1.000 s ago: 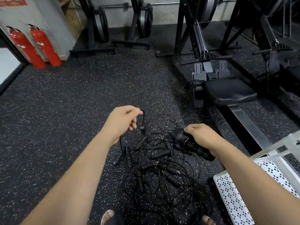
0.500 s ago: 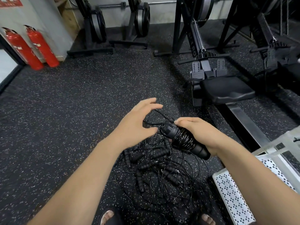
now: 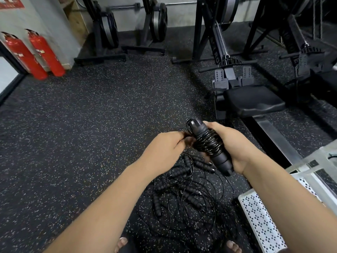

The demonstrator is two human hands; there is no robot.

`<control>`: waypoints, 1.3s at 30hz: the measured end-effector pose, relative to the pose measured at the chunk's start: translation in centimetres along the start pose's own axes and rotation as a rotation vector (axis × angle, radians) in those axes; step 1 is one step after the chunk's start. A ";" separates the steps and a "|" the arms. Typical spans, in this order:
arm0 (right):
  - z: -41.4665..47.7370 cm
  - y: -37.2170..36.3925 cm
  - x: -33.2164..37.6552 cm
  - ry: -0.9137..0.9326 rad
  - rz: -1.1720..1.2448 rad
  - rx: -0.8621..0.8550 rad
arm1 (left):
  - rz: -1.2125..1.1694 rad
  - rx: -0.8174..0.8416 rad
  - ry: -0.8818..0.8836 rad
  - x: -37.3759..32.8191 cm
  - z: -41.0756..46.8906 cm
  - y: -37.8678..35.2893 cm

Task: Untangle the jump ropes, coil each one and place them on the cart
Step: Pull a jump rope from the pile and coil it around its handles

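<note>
My right hand (image 3: 231, 143) grips a pair of black jump rope handles (image 3: 209, 145) with thin black cord wound tightly around their middle. My left hand (image 3: 164, 148) is closed against the left side of that bundle, pinching the loose end of the cord. Below both hands, on the speckled rubber floor, lies a tangled pile of jump ropes (image 3: 184, 194) with several ribbed black handles and looping cords. The white perforated deck of the cart (image 3: 259, 220) shows at the lower right, partly hidden by my right forearm.
A rowing machine with a black seat (image 3: 253, 101) and steel rail stands to the right of the pile. Two red fire extinguishers (image 3: 34, 53) lean at the far left wall. Weight plate racks (image 3: 107, 30) stand at the back. My sandalled feet (image 3: 124, 243) are at the bottom edge.
My left hand let go of the lifted cord, swung right and closed on the cord end at the bundle. My right hand raised the wound handles higher and more upright.
</note>
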State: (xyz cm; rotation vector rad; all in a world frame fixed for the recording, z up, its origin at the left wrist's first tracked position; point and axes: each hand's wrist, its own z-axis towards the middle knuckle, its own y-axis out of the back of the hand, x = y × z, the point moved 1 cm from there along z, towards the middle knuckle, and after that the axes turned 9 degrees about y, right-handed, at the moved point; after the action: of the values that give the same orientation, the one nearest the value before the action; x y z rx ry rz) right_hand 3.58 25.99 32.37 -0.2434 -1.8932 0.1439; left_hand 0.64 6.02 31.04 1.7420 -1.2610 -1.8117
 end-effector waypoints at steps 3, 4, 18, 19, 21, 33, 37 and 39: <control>-0.1 -0.1 -0.1 0.041 -0.078 -0.098 | 0.039 0.038 0.106 -0.9 -0.2 -1.1; -0.2 -0.1 0.0 0.036 -0.085 -0.082 | 0.035 0.034 0.143 -1.0 -0.3 -1.4; -0.7 -0.3 0.8 0.182 0.068 0.156 | -0.364 0.146 0.308 -1.9 -0.5 -2.4; -0.6 -0.1 0.8 0.207 0.054 0.133 | -0.412 0.154 0.306 -2.0 -0.6 -2.4; -0.5 0.2 0.8 0.251 0.006 0.069 | -0.433 0.178 0.280 -2.1 -0.9 -2.3; -0.2 0.7 0.5 0.265 -0.399 0.053 | -0.428 0.100 0.155 -3.0 -2.3 -1.8; -0.1 0.4 0.5 0.270 -0.338 -0.062 | -0.391 -0.018 0.099 -2.2 -2.0 -2.0; -0.3 0.4 1.0 0.166 -0.171 0.007 | -0.390 -0.064 0.070 -2.1 -2.1 -2.0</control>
State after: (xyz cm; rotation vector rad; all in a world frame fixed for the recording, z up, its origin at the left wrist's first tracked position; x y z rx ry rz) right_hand 3.61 26.63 33.26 -0.0849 -1.7390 0.0133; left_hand 3.64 7.98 31.13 2.1072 -0.8694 -1.9453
